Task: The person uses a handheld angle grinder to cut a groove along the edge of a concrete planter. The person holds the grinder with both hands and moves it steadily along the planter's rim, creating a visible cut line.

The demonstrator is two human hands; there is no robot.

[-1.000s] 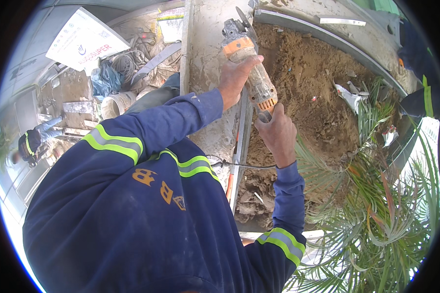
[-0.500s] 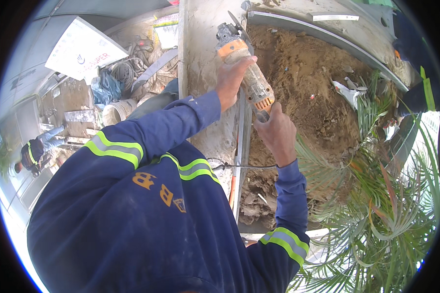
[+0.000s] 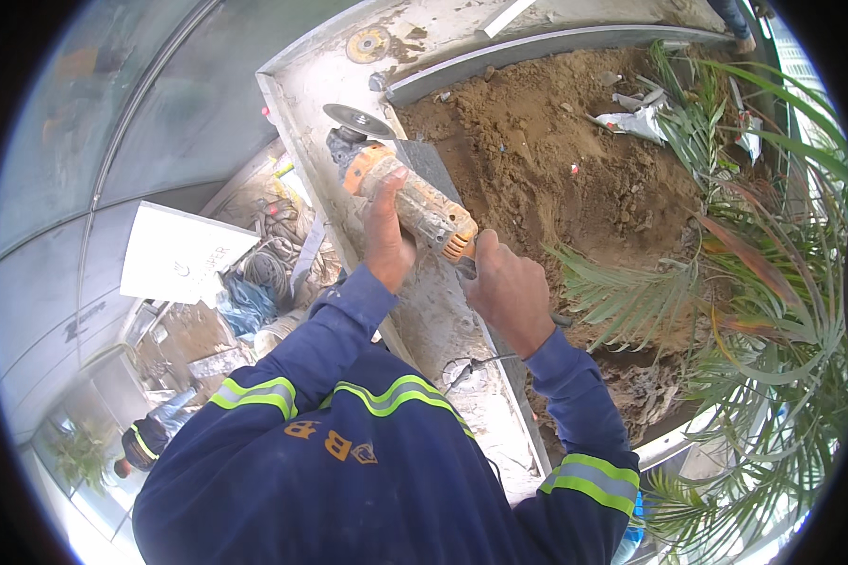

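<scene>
My left hand (image 3: 386, 230) grips the body of a dusty orange angle grinder (image 3: 424, 202) just behind its orange collar. My right hand (image 3: 509, 290) is closed on the grinder's rear end, below the vented part. The grinder lies diagonally, its thin metal disc (image 3: 360, 121) at the upper left over the edge of a pale concrete ledge (image 3: 306, 137). A dark grey slab or strip (image 3: 426, 158) runs along the ledge beside the soil, behind the tool. A dark cable (image 3: 485, 361) crosses the ledge below my right hand.
A soil bed (image 3: 565, 188) with palm fronds (image 3: 754, 330) fills the right side. A loose disc (image 3: 367, 44) and a white strip (image 3: 504, 17) lie at the top. Left are a white board (image 3: 174, 252), blue plastic (image 3: 247, 306), coiled hoses and a person (image 3: 144, 443). Another person's legs (image 3: 732, 24) show top right.
The view has swung, showing more glass wall and the top ledge. The grinder, still in both hands, sits lower and further left in the picture, tilted more sideways with the disc flatter to view.
</scene>
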